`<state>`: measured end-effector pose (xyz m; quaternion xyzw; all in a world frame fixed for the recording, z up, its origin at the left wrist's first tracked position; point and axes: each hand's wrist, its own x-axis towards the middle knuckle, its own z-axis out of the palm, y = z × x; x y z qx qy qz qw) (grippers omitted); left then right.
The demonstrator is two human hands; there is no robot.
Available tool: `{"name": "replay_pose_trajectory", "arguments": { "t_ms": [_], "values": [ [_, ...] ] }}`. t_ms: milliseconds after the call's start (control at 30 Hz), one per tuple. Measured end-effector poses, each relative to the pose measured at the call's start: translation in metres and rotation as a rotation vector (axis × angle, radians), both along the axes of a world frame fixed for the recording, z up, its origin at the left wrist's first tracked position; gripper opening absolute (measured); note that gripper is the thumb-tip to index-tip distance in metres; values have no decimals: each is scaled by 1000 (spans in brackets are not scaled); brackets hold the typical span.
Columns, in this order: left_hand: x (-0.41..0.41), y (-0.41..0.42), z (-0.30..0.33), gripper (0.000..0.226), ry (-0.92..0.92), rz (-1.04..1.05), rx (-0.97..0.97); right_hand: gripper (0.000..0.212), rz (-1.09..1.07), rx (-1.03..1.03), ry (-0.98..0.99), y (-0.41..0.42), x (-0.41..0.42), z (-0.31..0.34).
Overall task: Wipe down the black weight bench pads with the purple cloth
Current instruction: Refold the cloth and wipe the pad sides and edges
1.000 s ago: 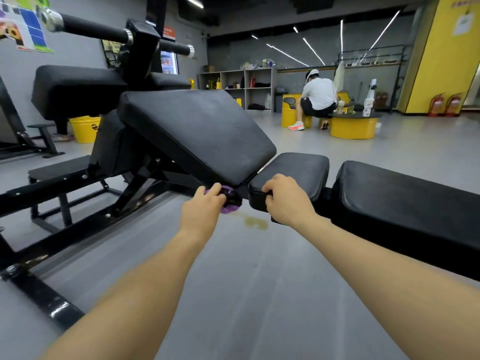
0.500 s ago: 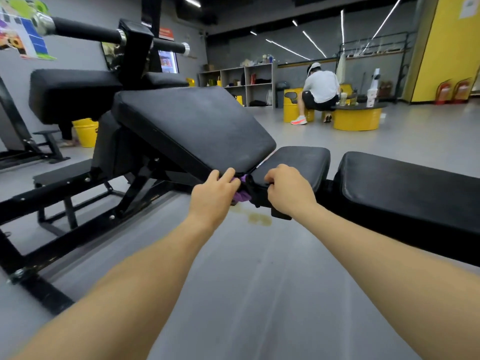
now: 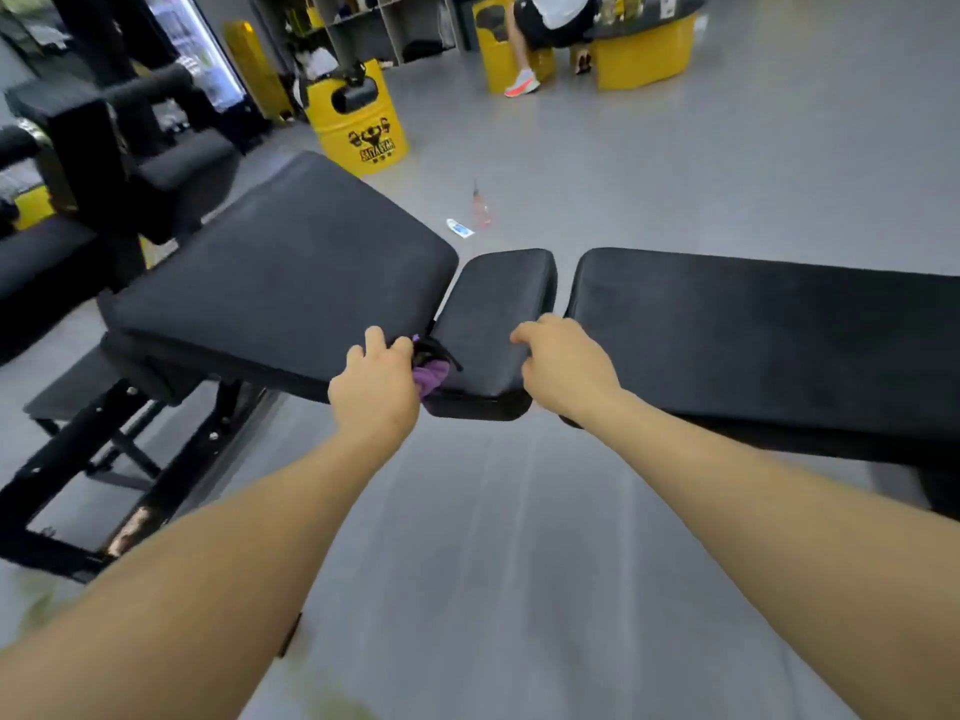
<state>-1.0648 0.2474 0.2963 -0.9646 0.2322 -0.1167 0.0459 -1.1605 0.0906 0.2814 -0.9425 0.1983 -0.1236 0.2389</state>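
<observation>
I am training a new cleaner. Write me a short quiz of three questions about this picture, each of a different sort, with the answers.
1. True or false: the purple cloth is in the right hand.
2. Which pad does the right hand touch? A) big tilted pad B) small middle pad C) long flat pad
3. Fill in: the barrel behind the bench is ____.

Key: 1 false, the left hand holds it; 2 B; 3 yellow.
</observation>
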Motion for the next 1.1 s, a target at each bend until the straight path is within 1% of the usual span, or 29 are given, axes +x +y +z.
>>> {"name": "replay_pose_trajectory", "arguments": {
  "t_ms": [100, 200, 333, 467, 600, 700, 800, 933, 1100],
  "values": [
    [-29, -38, 40, 24, 79, -67, -29, 37, -80, 38, 83, -26, -45, 27],
    [-69, -80, 77, 25, 169, -173, -34, 39, -181, 75, 155, -48, -94, 60],
    [-130, -127, 131, 29, 309, -304, -36, 38, -301, 125, 247, -65, -161, 118],
    [-195, -169, 190, 32, 457, -423, -58, 38, -423, 172, 286, -81, -233, 183],
    [-263, -222, 241, 33, 644, -542, -154, 39, -527, 196, 270, -117, -303, 236],
    [-323, -269, 275, 35, 754, -624, -172, 38, -574, 198, 263, -157, -359, 268],
    [-383, -317, 306, 34, 801, -687, -199, 36, -605, 180, 269, -204, -422, 303],
    [-452, -379, 346, 35, 886, -737, -268, 43, -660, 170, 291, -261, -503, 355],
    [-510, -444, 386, 40, 986, -743, -355, 44, -691, 164, 271, -321, -563, 405]
  ]
}}
